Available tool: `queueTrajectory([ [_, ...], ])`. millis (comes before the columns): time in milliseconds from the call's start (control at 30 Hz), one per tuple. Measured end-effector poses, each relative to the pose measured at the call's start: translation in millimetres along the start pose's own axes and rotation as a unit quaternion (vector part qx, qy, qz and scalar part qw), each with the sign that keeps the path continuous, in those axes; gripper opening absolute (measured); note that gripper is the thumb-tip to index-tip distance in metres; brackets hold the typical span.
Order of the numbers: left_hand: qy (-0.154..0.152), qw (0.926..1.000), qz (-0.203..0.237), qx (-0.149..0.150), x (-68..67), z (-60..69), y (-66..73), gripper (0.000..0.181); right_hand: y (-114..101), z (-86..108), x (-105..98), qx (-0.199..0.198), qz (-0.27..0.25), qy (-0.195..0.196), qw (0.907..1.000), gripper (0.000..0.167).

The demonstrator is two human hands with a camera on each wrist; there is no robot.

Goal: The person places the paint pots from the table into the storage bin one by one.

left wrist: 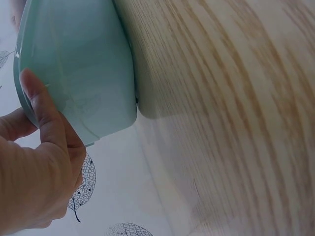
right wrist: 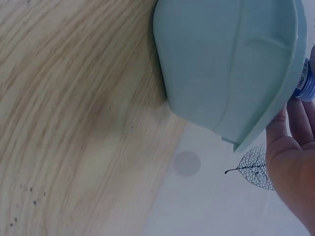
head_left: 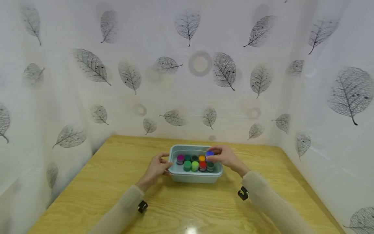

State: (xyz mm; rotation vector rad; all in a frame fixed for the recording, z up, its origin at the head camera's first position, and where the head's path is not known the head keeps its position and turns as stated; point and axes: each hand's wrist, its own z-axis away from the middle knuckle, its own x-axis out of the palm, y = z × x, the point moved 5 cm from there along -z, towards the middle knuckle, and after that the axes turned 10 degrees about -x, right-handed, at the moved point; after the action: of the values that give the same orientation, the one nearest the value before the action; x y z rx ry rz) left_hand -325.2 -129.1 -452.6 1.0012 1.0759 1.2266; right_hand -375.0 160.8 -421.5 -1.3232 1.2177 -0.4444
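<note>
A pale green plastic basin (head_left: 194,178) sits on the table with several small colored jars inside, among them a purple jar (head_left: 180,159), a light green jar (head_left: 194,166) and a red jar (head_left: 202,166). At the basin's left end, my left hand (head_left: 156,169) grips the rim, fingers on the outer wall and thumb over the edge. My right hand (head_left: 223,157) pinches a blue jar (head_left: 209,155) by the basin's right end, above the other jars. Part of that blue jar (right wrist: 306,86) with its printed label shows past the rim in the right wrist view.
The wooden table (head_left: 187,201) runs back to a white curtain (head_left: 181,97) printed with grey leaves, which also hangs along both sides. Small black devices sit on both wrists.
</note>
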Motion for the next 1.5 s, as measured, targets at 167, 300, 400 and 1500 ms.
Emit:
queueTrajectory([
  [167, 0.001, 1.0000, -0.003, 0.000, -0.9, 0.3, -0.4, 0.048, -4, -3.5, 13, -0.008, 0.006, 0.006, 0.9999, 0.047],
  [300, 0.001, 1.0000, -0.004, 0.001, -1.2, 0.6, -0.4, 0.048, -8, -7.8, 23, -0.013, 0.016, 0.009, 0.9997, 0.045],
  [400, 0.000, 1.0000, -0.003, 0.001, -1.2, 0.3, 0.1, 0.049, -11, -11.7, 30, -0.020, 0.025, 0.011, 0.9994, 0.044],
  [1500, 0.006, 0.9999, -0.012, 0.003, -0.8, -0.5, 1.5, 0.048, -20, -46.4, 103, -0.046, 0.128, -0.094, 0.9862, 0.037],
])
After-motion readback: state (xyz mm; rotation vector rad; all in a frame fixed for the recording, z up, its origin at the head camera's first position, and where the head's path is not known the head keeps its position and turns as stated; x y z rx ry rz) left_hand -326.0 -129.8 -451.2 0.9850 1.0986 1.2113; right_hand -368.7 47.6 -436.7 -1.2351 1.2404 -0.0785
